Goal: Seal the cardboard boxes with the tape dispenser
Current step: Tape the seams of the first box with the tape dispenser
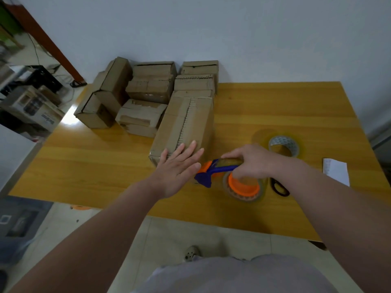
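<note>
Far on the left, at the back of the yellow table (84, 166), sits a pile of small boxes (135, 96), pushed close together. I cannot tell from here which of them have tape on. Next to them a long box (186, 121) lies with one short end pointing at me and a seam running down the middle of its top. My left hand (177, 166) lies flat on the near end of that box, fingers straight and spread, pressing down and gripping nothing. Just right of it is the tape dispenser (215, 170), blue and orange, held low by the near end of the box, its blue mouth almost touching my left fingers. My right hand (249, 163) is wrapped round it, fingers curled tight over the top. I think I am at the start of taping this box: one hand holds it down and the other brings the tape to the end of the seam. Next I need to stick the tape on the near end and pull the dispenser along the seam in a straight line, and my left hand must move out of the way. Further right lie a spare roll of tape (284, 145), some black loops (279, 187) that may be scissors, and a white slip of paper (336, 171).
</note>
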The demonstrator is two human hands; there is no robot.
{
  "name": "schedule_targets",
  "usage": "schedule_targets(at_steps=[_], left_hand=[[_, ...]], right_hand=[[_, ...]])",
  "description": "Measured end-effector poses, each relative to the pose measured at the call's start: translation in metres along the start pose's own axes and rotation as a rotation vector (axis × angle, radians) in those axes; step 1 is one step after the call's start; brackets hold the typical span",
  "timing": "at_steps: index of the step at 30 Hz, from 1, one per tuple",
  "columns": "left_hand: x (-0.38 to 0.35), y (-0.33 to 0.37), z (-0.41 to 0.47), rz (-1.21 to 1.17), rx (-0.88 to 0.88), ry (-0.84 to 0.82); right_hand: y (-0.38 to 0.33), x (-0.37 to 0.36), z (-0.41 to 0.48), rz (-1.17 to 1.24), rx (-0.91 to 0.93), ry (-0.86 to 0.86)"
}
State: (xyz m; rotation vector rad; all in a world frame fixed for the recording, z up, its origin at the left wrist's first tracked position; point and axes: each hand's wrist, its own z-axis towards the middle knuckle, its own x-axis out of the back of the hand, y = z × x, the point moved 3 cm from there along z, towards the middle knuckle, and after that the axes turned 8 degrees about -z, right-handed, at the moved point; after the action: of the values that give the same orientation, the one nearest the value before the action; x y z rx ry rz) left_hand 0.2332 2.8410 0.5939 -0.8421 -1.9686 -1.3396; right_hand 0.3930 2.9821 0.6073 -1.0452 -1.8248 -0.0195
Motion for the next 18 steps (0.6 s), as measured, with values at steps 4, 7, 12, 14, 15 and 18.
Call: schedule_targets(at_steps=[4, 7, 12, 14, 15, 18], left_hand=[[0.002, 0.000, 0.000, -0.037, 0.007, -0.006], [0.002, 0.001, 0.000, -0.072, 0.011, 0.001], [0.008, 0.004, 0.000, -0.190, 0.037, -0.011], [0.015, 0.007, 0.000, -0.231, 0.060, -0.003], [0.018, 0.008, 0.001, -0.249, 0.075, 0.004], [0.030, 0.005, 0.001, -0.396, 0.149, 0.037]], right_hand=[[0.004, -0.036, 0.004, -0.167, -0.032, -0.095], [0.023, -0.053, -0.001, -0.048, -0.088, 0.046], [0.046, -0.052, -0.012, -0.080, -0.205, 0.331], [0.048, -0.058, -0.012, -0.166, -0.232, 0.309], [0.049, -0.061, -0.012, -0.184, -0.244, 0.282], [0.045, -0.069, -0.012, -0.268, -0.268, 0.207]])
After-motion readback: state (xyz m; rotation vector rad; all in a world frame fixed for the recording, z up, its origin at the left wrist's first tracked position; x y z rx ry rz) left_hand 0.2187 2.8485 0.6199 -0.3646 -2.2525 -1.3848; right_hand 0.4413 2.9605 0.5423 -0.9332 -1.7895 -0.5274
